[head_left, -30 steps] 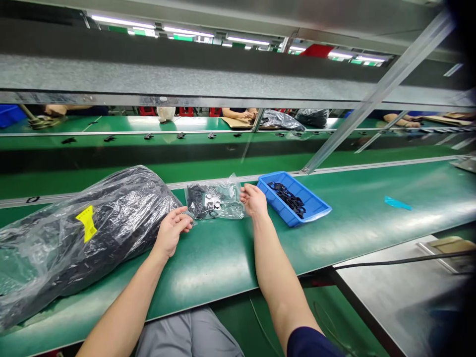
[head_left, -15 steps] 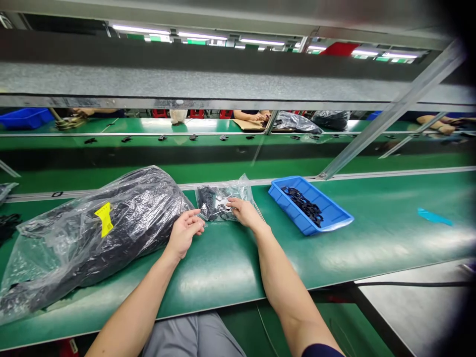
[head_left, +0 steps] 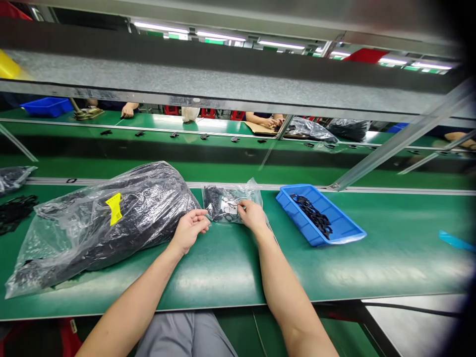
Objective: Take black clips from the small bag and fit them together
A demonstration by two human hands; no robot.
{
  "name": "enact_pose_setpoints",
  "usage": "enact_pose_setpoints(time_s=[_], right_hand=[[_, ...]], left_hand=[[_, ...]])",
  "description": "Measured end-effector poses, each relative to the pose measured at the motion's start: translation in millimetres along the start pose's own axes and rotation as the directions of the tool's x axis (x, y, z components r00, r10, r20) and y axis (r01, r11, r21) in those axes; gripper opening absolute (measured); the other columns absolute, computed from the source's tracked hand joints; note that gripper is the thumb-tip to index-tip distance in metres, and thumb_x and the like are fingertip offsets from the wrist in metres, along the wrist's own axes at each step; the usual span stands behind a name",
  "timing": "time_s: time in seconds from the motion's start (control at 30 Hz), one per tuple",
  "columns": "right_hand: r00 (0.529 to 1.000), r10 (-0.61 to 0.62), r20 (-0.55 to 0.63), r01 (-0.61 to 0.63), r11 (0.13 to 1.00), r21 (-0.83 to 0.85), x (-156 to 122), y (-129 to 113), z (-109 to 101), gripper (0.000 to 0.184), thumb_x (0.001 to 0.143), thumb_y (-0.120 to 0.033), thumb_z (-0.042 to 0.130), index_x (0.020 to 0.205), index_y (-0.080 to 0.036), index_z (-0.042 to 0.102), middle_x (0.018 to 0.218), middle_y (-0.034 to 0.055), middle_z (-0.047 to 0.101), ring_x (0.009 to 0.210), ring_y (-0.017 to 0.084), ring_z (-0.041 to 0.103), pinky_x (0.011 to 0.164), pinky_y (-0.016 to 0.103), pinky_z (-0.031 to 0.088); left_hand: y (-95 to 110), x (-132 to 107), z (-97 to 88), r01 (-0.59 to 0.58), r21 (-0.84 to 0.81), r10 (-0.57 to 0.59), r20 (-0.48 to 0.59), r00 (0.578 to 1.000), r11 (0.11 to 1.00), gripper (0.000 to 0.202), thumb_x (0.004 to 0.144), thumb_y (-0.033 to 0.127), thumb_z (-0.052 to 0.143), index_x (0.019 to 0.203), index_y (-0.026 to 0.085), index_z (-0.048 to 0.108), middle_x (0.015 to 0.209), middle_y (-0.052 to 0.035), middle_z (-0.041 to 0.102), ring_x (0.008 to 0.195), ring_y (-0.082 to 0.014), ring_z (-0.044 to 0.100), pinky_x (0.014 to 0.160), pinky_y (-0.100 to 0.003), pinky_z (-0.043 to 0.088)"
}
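Note:
A small clear plastic bag [head_left: 223,201] with black parts and a white label lies on the green bench [head_left: 230,267]. My right hand [head_left: 254,216] rests on its near right side, fingers curled onto the plastic. My left hand [head_left: 190,229] sits at the bag's near left corner, fingers bent and pinching its edge. Just left of that hand lies a large clear bag [head_left: 104,223] stuffed with black parts, with a yellow tag on it. A blue tray [head_left: 336,229] holding several black parts stands to the right of my right hand.
Loose black parts [head_left: 15,210] and another bag [head_left: 13,176] lie at the far left. A conveyor belt [head_left: 223,171] runs behind the bench under a low shelf. Other people's hands [head_left: 266,120] work across the line. A light-blue piece [head_left: 453,241] lies at right.
My right hand came from the small bag's far right edge down onto its near side. My left hand stayed at the bag's left corner. The view swung left.

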State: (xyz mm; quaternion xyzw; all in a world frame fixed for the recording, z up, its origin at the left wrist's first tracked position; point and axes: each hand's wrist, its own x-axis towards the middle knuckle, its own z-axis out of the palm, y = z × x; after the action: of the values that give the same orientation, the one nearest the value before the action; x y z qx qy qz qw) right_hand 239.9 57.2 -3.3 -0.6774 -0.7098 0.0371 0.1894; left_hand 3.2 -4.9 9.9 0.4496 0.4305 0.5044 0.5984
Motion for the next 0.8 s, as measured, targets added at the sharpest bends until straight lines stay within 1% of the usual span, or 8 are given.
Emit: enact_pose_setpoints(time_s=[0.07, 0.2, 0.33, 0.47, 0.57, 0.63, 0.73, 0.8], right_hand=[[1.0, 0.03, -0.004, -0.03, 0.999, -0.01, -1.4, -1.5, -3.4, 0.023, 0.087, -0.026, 0.047, 0.093, -0.023, 0.07, 0.092, 0.0041, 0.072, 0.084, 0.019, 0.064, 0.072, 0.025, 0.043], [0.995, 0.069, 0.072, -0.066, 0.997, -0.047, -2.0, -1.7, -4.8, 0.023, 0.086, -0.027, 0.049, 0.092, -0.024, 0.071, 0.087, 0.005, 0.073, 0.078, 0.021, 0.065, 0.064, 0.026, 0.042], [0.995, 0.06, 0.074, -0.059, 0.998, -0.023, -1.9, -0.6, -5.7, 0.024, 0.087, -0.031, 0.05, 0.097, -0.025, 0.072, 0.095, 0.007, 0.073, 0.084, 0.022, 0.065, 0.067, 0.028, 0.043], [0.991, 0.062, 0.12, -0.056, 0.997, -0.052, -2.6, -0.3, -6.6, 0.022, 0.084, -0.028, 0.054, 0.095, -0.024, 0.073, 0.094, 0.0078, 0.072, 0.085, 0.022, 0.066, 0.07, 0.028, 0.044], [0.997, 0.038, 0.074, -0.038, 0.999, -0.002, -1.7, 0.5, -4.6, 0.027, 0.084, -0.027, 0.055, 0.106, -0.023, 0.069, 0.099, 0.0072, 0.072, 0.09, 0.021, 0.065, 0.076, 0.028, 0.045], [0.996, 0.057, 0.062, -0.061, 0.997, 0.053, -0.9, 0.8, -2.7, 0.031, 0.083, -0.028, 0.056, 0.112, -0.023, 0.067, 0.097, 0.0065, 0.072, 0.088, 0.021, 0.065, 0.076, 0.028, 0.045], [0.991, 0.104, 0.079, -0.112, 0.987, 0.117, -0.6, 0.3, -0.8, 0.033, 0.081, -0.029, 0.058, 0.113, -0.022, 0.064, 0.087, 0.0046, 0.072, 0.08, 0.021, 0.065, 0.072, 0.028, 0.044], [0.992, 0.1, 0.071, -0.109, 0.985, 0.135, -0.9, -0.5, -0.4, 0.028, 0.081, -0.028, 0.057, 0.108, -0.022, 0.065, 0.083, 0.0038, 0.071, 0.077, 0.02, 0.065, 0.071, 0.028, 0.044]], left_hand=[[-1.1, 0.2, -0.1, 0.004, 0.008, -0.004, 0.003, 1.0, 1.0, 0.037, 0.068, 0.027, 0.072, 0.1, 0.012, 0.064, 0.076, -0.0039, 0.065, 0.064, -0.0126, 0.06, 0.058, -0.025, 0.045], [-2.9, 0.2, 0.4, 0.003, 0.036, -0.004, 0.022, 1.0, 0.999, 0.032, 0.068, 0.027, 0.072, 0.095, 0.012, 0.065, 0.074, -0.0038, 0.065, 0.064, -0.013, 0.06, 0.059, -0.025, 0.045], [-3.7, 0.4, 0.2, -0.002, 0.058, 0.001, 0.02, 1.0, 0.998, 0.031, 0.069, 0.028, 0.071, 0.095, 0.012, 0.066, 0.075, -0.0043, 0.065, 0.064, -0.0133, 0.06, 0.059, -0.025, 0.046], [-4.9, 1.0, -0.4, -0.01, 0.073, 0.008, 0.027, 1.0, 0.997, 0.03, 0.07, 0.028, 0.071, 0.095, 0.012, 0.066, 0.074, -0.0041, 0.065, 0.065, -0.0133, 0.06, 0.059, -0.025, 0.046], [-5.4, 1.0, -0.3, -0.011, 0.079, 0.008, 0.027, 1.0, 0.997, 0.029, 0.07, 0.028, 0.071, 0.094, 0.012, 0.066, 0.073, -0.0037, 0.065, 0.064, -0.0131, 0.06, 0.059, -0.025, 0.046], [-5.4, 0.8, 0.1, -0.011, 0.078, 0.009, 0.027, 1.0, 0.997, 0.029, 0.07, 0.029, 0.071, 0.094, 0.012, 0.067, 0.073, -0.0039, 0.066, 0.064, -0.0133, 0.06, 0.059, -0.025, 0.046], [-5.0, 0.5, 0.5, -0.013, 0.072, 0.012, 0.024, 1.0, 0.997, 0.03, 0.069, 0.029, 0.072, 0.093, 0.012, 0.067, 0.073, -0.0042, 0.066, 0.064, -0.0136, 0.06, 0.059, -0.025, 0.046], [-4.7, 0.4, 0.2, -0.021, 0.066, 0.019, 0.026, 0.999, 0.998, 0.03, 0.068, 0.029, 0.073, 0.092, 0.012, 0.067, 0.073, -0.0044, 0.066, 0.064, -0.0138, 0.06, 0.059, -0.026, 0.046]])
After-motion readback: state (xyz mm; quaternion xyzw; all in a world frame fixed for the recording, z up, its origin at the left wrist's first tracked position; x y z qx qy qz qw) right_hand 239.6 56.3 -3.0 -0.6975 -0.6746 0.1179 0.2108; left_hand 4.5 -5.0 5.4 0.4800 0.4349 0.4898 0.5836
